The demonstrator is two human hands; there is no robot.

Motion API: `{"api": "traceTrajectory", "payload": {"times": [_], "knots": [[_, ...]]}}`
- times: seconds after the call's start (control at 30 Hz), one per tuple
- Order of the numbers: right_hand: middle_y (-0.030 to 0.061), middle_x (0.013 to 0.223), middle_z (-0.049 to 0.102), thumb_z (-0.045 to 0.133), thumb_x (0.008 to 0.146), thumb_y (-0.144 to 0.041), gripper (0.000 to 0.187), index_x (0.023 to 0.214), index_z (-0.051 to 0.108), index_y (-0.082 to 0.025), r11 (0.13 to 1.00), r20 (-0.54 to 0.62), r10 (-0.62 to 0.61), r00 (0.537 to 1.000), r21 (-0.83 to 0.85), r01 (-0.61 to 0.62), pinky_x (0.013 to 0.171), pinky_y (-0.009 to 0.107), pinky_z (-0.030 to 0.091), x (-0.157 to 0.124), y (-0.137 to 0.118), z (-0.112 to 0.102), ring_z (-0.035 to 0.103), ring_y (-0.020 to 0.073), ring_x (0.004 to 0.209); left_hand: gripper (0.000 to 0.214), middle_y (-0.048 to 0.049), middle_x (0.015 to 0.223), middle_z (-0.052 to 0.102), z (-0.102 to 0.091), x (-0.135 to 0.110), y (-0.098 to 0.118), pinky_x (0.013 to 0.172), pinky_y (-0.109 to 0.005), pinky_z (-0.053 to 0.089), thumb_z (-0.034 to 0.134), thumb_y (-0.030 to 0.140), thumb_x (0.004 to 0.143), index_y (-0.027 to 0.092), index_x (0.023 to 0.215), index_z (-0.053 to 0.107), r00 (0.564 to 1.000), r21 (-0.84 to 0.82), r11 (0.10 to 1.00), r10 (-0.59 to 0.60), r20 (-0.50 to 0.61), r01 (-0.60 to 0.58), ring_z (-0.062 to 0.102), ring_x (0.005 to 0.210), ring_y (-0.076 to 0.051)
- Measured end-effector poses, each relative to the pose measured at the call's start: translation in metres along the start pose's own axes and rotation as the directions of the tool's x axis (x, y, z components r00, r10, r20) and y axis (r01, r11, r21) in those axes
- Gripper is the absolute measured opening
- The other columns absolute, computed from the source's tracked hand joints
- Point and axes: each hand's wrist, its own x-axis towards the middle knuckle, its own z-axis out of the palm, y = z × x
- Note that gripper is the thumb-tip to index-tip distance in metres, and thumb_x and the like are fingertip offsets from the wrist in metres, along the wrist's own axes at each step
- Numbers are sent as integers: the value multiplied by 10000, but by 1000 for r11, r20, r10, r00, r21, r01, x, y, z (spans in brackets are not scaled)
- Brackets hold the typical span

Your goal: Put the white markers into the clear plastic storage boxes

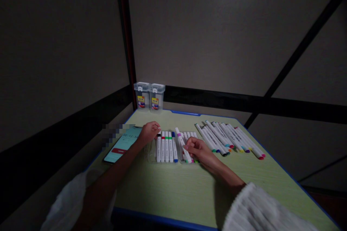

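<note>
Pinching purple-banded marker (pixel 181 143) in right hand (pixel 199 150), slanting away leftward beside other markers (pixel 189 135); cannot tell grip of left hand (pixel 148 132).

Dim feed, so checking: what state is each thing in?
Left hand, fingers bent, grip unclear
Right hand, holding purple-banded marker
Purple-banded marker, tilted
Left marker row, lying side by side
Right marker row, partly hidden
Loose markers, lying slanted
Phone, screen lit
Boxes, upright, lids on

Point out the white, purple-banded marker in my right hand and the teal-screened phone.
White, purple-banded marker (pixel 181 141), head view: barrel below the band.
Teal-screened phone (pixel 124 143), head view: middle of the screen.
</note>
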Motion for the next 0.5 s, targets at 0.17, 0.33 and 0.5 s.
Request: {"api": "traceTrajectory", "payload": {"times": [0.17, 0.33, 0.5], "knots": [[-88, 440, 392, 704, 600, -370, 345, 567, 426, -168, 1000, -4, 7, 1000, -8, -7, 389, 183, 192, -1, -2, 1, 309, 33, 392, 88, -29, 657, 627, -4, 2, 2, 585, -259, 466, 522, 183, 640, 140, 675, 591, 999, 120, 992, 47, -15, -45, 581, 629, -147], [-89, 436, 386, 703, 598, -369, 344, 567, 422, -172, 1000, -11, 13, 1000, -17, -13, 387, 186, 191, 0, -2, 1, 309, 36, 390, 159, -33, 690, 624, -12, 3, 0, 639, -284, 436, 595, 235, 582, 138, 707, 611, 995, 231, 969, 95, -9, -90, 562, 677, -167], [-84, 443, 399, 690, 615, -370, 339, 567, 418, -174, 1000, 1, 0, 1000, -19, 0, 385, 187, 194, 0, -1, 1, 307, 39, 393, 255, -6, 666, 581, -20, 0, -2, 624, -265, 403, 697, 350, 479, 160, 610, 588, 985, 300, 939, 151, 81, -169, 536, 681, -164]]}}
